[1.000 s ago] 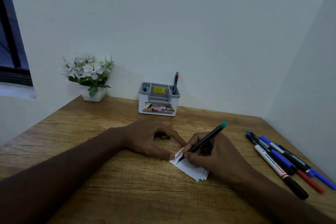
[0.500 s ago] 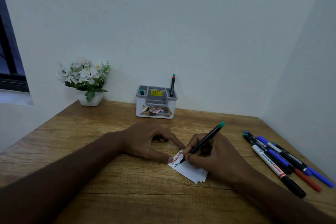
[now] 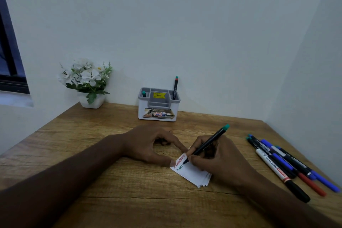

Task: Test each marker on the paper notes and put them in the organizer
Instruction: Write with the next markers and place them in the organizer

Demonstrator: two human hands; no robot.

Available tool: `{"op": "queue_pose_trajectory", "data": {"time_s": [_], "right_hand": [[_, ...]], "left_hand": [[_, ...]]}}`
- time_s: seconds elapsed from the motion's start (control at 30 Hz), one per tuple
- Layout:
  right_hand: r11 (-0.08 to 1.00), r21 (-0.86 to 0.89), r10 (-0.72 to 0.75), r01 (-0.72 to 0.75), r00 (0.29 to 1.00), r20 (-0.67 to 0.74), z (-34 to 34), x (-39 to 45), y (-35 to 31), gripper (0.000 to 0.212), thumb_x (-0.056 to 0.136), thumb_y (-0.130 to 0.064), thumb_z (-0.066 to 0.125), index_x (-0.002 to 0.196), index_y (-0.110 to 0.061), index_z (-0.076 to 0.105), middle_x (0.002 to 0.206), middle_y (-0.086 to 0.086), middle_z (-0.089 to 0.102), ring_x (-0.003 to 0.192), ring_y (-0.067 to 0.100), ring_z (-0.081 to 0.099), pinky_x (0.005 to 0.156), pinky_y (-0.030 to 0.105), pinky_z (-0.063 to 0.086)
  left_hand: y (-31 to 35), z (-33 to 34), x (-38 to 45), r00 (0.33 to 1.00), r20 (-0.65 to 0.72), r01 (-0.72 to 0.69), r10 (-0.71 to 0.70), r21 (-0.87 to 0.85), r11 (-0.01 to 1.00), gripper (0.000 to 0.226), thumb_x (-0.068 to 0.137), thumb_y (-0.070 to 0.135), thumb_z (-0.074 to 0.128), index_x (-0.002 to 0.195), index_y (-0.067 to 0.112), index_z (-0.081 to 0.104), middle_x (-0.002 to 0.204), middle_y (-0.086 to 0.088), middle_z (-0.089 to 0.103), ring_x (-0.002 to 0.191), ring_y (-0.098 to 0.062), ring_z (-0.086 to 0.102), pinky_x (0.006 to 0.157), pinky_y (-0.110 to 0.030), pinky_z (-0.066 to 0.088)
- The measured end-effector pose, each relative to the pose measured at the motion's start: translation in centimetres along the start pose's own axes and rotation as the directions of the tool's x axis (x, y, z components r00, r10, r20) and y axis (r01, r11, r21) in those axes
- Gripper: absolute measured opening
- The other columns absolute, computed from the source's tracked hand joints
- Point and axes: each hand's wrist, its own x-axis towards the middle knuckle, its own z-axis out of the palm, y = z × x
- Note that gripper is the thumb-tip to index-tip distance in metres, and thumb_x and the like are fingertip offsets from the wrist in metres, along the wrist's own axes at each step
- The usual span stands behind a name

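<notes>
The right hand [image 3: 220, 159] grips a black green-capped marker [image 3: 207, 143], its tip on the small white paper notes [image 3: 192, 172], well in front of the grey-white plastic organizer [image 3: 159, 105]. The left hand [image 3: 148, 144] presses the notes' corner with thumb and finger. If this pressure slips, the stack may slide and the line smear.
</notes>
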Motion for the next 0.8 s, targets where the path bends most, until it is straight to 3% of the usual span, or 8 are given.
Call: {"op": "queue_pose_trajectory", "data": {"time_s": [0.8], "right_hand": [[1.000,0.015,0.007,-0.007,1.000,-0.005,-0.26,0.14,0.28,0.012,0.087,-0.022,0.081,0.086,-0.034,0.082,0.088,-0.006,0.082,0.083,0.014,0.076,0.079,0.049,0.065]], "left_hand": [[-0.04,0.08,0.09,1.000,0.001,0.003,-0.003,-0.008,1.000,0.047,0.087,0.077,0.063,0.132,0.069,0.053,0.096,0.017,0.059,0.090,-0.010,0.057,0.066,-0.025,0.042]]}}
